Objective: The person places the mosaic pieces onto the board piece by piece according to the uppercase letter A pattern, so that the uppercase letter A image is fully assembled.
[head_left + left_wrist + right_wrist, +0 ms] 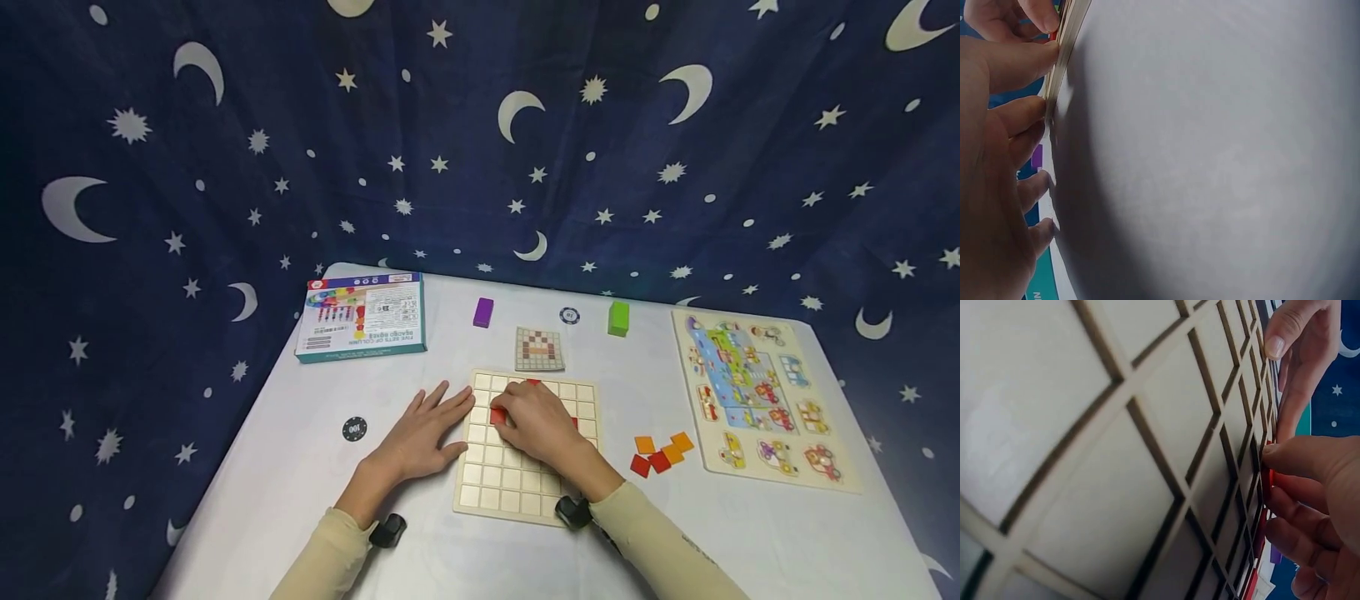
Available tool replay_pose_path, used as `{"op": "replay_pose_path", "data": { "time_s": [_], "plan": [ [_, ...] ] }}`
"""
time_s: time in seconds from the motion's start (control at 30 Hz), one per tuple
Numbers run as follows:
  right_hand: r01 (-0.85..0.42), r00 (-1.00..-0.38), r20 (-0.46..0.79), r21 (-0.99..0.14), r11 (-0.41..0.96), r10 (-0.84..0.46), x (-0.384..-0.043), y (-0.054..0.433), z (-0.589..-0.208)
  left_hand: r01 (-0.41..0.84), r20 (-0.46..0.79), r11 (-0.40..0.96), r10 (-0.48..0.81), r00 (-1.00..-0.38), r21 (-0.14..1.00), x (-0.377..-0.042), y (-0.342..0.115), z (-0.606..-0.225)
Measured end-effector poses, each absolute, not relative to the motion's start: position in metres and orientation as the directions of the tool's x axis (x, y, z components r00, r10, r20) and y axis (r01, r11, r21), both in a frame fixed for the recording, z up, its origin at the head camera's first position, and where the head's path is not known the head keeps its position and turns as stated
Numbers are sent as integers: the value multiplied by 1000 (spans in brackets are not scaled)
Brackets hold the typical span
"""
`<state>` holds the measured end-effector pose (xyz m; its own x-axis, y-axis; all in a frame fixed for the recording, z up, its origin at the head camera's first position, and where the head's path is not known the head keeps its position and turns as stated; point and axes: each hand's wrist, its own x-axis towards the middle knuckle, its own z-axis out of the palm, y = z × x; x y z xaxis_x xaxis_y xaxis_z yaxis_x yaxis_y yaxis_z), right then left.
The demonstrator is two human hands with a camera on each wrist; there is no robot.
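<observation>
A pale wooden grid board (489,499) lies on the table in the middle of the head view. My right hand (542,423) is over its upper part, thumb and fingers pinching a red square tile (497,415) at a cell left of centre. In the right wrist view that red tile (1267,478) shows between thumb and fingertips, right at the grid. More red tiles (533,382) sit in the board, partly hidden by this hand. With fingers spread, my left hand (422,437) touches the board's left edge. A small pattern card (539,350) lies just beyond the board.
Several loose orange tiles (681,442) and red tiles (640,466) lie right of the board. Further right is a wooden picture puzzle (765,400). A flat box (363,317), purple block (483,312), green block (618,318), black chip (355,428) and another chip (569,315) lie around.
</observation>
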<state>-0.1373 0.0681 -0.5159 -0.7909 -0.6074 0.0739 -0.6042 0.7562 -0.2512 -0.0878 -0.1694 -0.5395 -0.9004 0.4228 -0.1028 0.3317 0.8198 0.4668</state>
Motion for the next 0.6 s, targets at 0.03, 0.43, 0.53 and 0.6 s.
{"op": "replay_pose_path", "data": {
  "time_s": [0.03, 0.43, 0.53, 0.6],
  "plan": [
    [-603, -792, 77, -249, 758, -605, -137, 69, -516, 331, -104, 821, 422, -901, 466, -88, -169, -539],
    [-619, -783, 106, -227, 752, -613, -133, 73, -516, 335, -100, 812, 429, -898, 478, -87, -167, -539],
    [-618, -784, 116, -237, 750, -609, -131, 77, -515, 334, -97, 811, 427, -899, 480, -88, -168, -540],
    [-612, -788, 115, -246, 752, -604, -130, 81, -513, 331, -97, 813, 424, -900, 479, -88, -169, -540]
  ]
}}
